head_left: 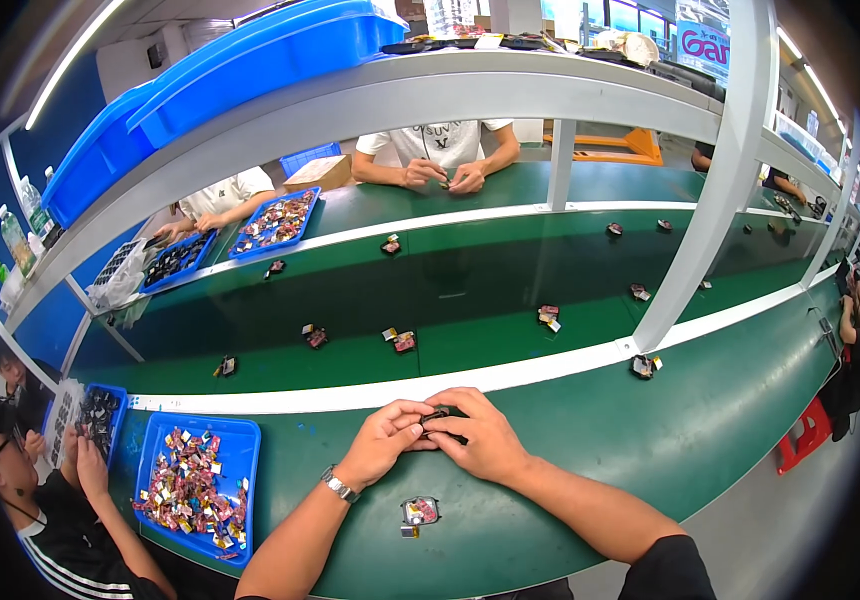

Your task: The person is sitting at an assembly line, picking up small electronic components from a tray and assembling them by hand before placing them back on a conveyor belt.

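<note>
Near the middle of the green bench, my left hand and my right hand meet around a small black case. Fingers and thumbs of both hands pinch it, hiding most of its surface. My left wrist wears a metal watch. Below the hands, between my forearms, lies an open watch-like case with a reddish board inside and a small silver-yellow battery at its lower edge. Left of my left forearm stands a blue tray heaped with small boards and batteries.
Beyond a white rail runs a green conveyor belt carrying several scattered small units. Another unit sits on the bench by a grey post. An overhead shelf bears blue bins. Co-workers sit at left and opposite.
</note>
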